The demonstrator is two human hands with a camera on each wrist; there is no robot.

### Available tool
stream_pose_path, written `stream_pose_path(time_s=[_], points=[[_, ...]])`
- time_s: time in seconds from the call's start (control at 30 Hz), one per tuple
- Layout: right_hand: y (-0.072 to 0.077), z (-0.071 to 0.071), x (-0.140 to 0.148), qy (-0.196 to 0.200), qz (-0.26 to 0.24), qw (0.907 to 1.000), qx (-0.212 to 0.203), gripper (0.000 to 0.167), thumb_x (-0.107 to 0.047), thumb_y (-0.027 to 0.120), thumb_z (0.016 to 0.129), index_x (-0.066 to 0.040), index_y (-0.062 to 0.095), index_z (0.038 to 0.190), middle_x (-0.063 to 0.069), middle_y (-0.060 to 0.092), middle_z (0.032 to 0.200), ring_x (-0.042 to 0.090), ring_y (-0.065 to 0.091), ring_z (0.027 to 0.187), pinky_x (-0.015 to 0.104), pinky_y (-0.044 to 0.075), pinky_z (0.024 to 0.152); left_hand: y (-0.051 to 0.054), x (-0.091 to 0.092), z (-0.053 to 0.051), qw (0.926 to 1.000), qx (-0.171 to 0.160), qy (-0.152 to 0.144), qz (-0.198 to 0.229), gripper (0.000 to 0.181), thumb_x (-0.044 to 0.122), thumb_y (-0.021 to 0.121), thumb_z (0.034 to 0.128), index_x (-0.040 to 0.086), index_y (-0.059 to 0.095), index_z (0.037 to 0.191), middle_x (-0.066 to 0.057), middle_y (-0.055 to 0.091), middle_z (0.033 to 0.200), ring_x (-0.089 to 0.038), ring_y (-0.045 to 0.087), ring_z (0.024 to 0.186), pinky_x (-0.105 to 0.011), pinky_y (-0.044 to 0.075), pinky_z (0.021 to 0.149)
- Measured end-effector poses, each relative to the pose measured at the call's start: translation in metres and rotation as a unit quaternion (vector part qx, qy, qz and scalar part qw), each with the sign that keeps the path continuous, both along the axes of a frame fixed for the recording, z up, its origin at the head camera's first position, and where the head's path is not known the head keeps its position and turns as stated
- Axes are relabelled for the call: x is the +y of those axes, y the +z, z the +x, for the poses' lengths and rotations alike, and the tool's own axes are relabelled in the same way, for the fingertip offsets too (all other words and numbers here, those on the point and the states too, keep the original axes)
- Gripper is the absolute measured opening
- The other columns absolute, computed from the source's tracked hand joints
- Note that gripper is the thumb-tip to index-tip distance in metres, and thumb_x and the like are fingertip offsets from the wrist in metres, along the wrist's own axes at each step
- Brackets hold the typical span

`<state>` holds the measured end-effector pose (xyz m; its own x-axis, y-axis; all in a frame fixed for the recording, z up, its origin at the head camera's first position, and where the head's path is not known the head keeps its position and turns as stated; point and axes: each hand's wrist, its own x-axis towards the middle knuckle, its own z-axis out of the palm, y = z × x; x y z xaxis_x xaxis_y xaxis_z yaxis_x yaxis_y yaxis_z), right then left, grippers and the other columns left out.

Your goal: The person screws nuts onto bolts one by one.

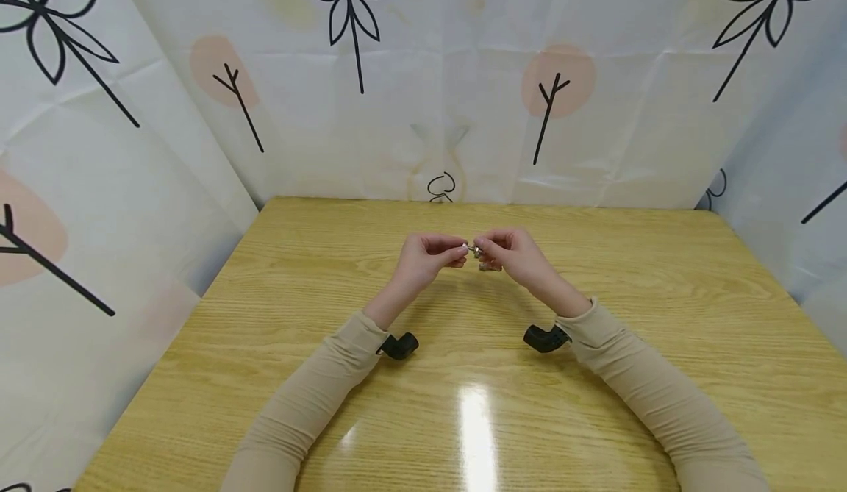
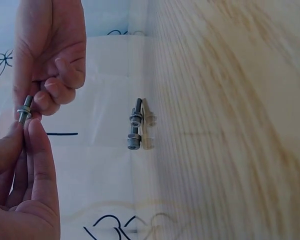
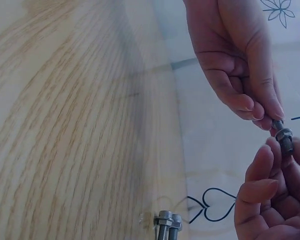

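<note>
A small metal bolt (image 1: 471, 248) with a ring-shaped nut or washer on its shank is held between the two hands above the table. My left hand (image 1: 421, 262) pinches one end of this bolt (image 2: 25, 111) between thumb and fingertips. From the other side, my right hand (image 1: 519, 258) has its thumb and curled fingers at the threaded end, close by the ring (image 3: 284, 134). Several more bolts (image 1: 490, 266) lie on the table just below the right hand; the left wrist view shows bolts (image 2: 134, 137) with nuts or washers on them.
The wood-grain table (image 1: 331, 279) carries a bright light reflection near the front. White patterned curtains (image 1: 437, 109) hang along its back and sides. A black wrist-worn device (image 1: 399, 346) sits at the left cuff, another black device (image 1: 546, 338) at the right.
</note>
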<state>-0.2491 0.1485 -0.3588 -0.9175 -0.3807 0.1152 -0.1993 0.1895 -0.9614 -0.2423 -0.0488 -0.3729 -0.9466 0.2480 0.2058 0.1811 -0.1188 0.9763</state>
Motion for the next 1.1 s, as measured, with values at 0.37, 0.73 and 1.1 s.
stream_pose_path(time_s=[0.37, 0.73, 1.1], points=[[0.0003, 0.0031, 0.0014, 0.008, -0.023, 0.9997, 0.005, 0.029, -0.014, 0.067, 0.092, 0.006, 0.062, 0.112, 0.017, 0.066, 0.097, 0.032, 0.064, 0.087, 0.057, 0.053, 0.080, -0.0025, -0.0024, -0.0001, 0.9996, -0.003, 0.011, 0.026, 0.018, -0.002, 0.068, 0.0865, -0.012, 0.069, 0.101, -0.031, 0.066, 0.096, -0.021, 0.070, 0.074, -0.040, 0.060, 0.078], [0.0011, 0.0036, -0.0017, 0.027, -0.019, 0.9992, -0.020, 0.028, -0.015, 0.059, 0.098, 0.008, 0.059, 0.113, 0.016, 0.064, 0.093, 0.031, 0.063, 0.082, 0.051, 0.056, 0.077, -0.0006, -0.0005, 0.0019, 0.9992, -0.011, 0.022, 0.030, 0.017, -0.003, 0.068, 0.0863, -0.013, 0.068, 0.101, -0.024, 0.069, 0.092, -0.020, 0.070, 0.073, -0.044, 0.059, 0.080], [-0.0026, 0.0014, -0.0026, 0.025, -0.009, 0.9995, -0.016, 0.035, -0.021, 0.057, 0.099, 0.012, 0.061, 0.110, 0.020, 0.064, 0.090, 0.022, 0.062, 0.076, 0.047, 0.056, 0.074, -0.0032, -0.0007, 0.0019, 0.9992, -0.010, 0.016, 0.035, 0.017, -0.004, 0.069, 0.0857, -0.013, 0.068, 0.100, -0.029, 0.067, 0.093, -0.026, 0.070, 0.076, -0.043, 0.060, 0.078]])
